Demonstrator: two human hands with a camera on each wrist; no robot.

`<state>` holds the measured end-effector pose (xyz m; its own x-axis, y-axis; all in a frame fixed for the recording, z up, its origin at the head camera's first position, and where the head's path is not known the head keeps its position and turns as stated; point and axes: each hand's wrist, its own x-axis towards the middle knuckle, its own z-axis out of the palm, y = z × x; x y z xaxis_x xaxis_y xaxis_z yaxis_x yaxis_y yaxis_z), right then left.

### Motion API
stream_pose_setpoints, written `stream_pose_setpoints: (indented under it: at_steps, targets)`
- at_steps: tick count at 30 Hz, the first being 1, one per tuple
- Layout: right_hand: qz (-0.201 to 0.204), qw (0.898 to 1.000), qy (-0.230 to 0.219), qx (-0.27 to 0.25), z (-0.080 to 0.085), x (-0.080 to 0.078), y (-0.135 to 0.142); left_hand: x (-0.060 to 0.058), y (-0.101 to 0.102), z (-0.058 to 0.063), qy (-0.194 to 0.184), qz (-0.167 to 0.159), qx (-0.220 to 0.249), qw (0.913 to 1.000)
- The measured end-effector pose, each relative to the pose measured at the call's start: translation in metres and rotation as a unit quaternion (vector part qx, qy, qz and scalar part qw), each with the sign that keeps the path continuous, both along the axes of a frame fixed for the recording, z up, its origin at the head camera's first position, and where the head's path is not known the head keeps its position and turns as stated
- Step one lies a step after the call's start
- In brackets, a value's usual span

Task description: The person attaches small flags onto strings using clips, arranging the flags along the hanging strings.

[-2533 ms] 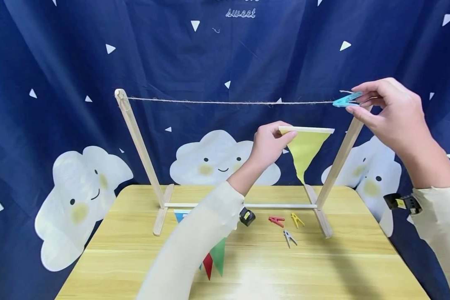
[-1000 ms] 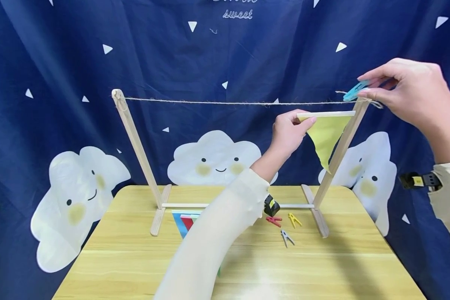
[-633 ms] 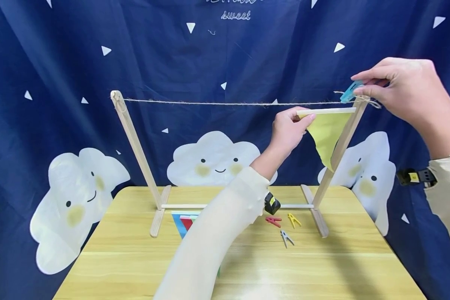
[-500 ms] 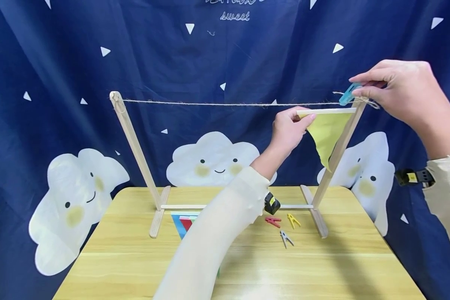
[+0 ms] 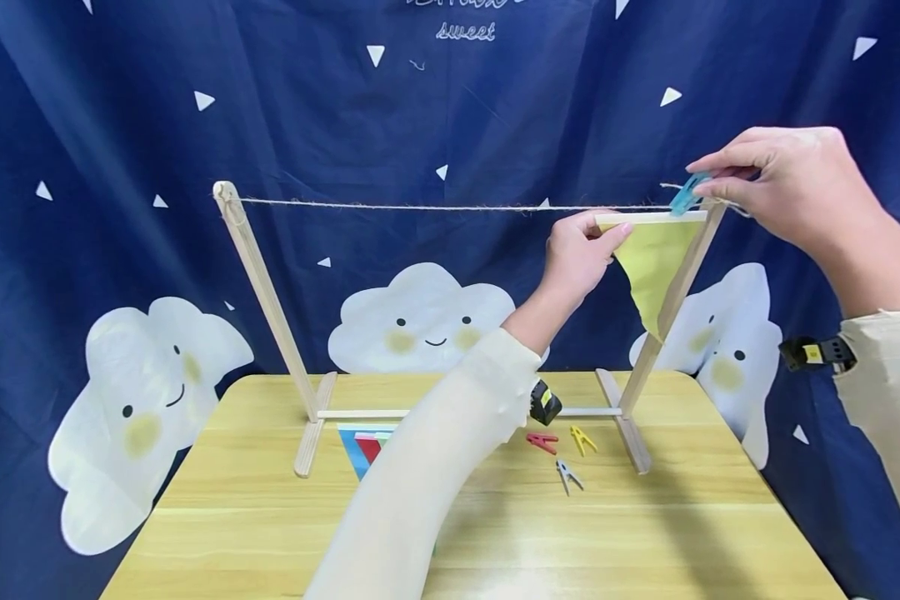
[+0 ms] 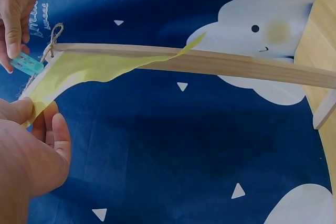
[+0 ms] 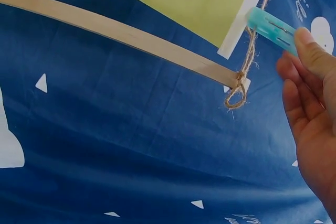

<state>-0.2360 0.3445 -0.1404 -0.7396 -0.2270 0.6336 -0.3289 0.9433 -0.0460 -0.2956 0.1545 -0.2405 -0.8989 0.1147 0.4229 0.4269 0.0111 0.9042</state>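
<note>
My left hand (image 5: 579, 257) pinches the white top strip of a yellow triangular pennant (image 5: 654, 271) at its left corner. The pennant hangs point down just below the twine line (image 5: 420, 206), near the right post. Between thumb and fingers my right hand (image 5: 791, 185) pinches a light-blue clothespin (image 5: 687, 195). In the right wrist view, the tip of this clothespin (image 7: 273, 27) lies over the pennant's white strip (image 7: 245, 17) and the twine. Whether its jaws enclose both cannot be made out.
A wooden frame with a left post (image 5: 258, 292) and right post (image 5: 671, 312) stands on the table (image 5: 607, 542). Red (image 5: 542, 442), yellow (image 5: 582, 440) and grey (image 5: 568, 476) clothespins lie there. A blue pennant (image 5: 354, 450) and others are partly behind my left sleeve.
The pennant has moved right and up to the twine. My right hand went out right, then came back left and slightly down, bringing the clothespin's tip onto the white strip.
</note>
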Motion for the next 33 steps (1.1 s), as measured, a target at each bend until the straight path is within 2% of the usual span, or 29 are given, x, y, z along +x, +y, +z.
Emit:
stream_pose_setpoints:
  at_steps: [4, 11, 17, 26, 33]
  targets:
    - [-0.002, 1.000, -0.003, 0.000, 0.0005, -0.0010, -0.0003, -0.0015, 0.0006, 0.0004, -0.005, -0.004, 0.007, 1.0000]
    - [-0.008, 1.000, -0.018, -0.004, 0.0001, -0.0027, -0.0009, -0.0029, 0.0030, -0.0007, -0.004, -0.018, 0.052, 0.9985]
    - [-0.003, 1.000, -0.011, -0.005, 0.0008, -0.0031, -0.0014, -0.0031, 0.0033, -0.0003, -0.003, -0.035, 0.057, 0.9978]
    - [-0.012, 1.000, -0.028, -0.004, 0.0001, -0.0041, -0.0032, -0.0054, 0.0053, 0.0016, -0.006, -0.027, 0.050, 0.9984]
    - [-0.012, 0.999, -0.046, -0.007, 0.0000, -0.0028, -0.0033, -0.0062, 0.0082, 0.0023, -0.001, -0.030, 0.067, 0.9973]
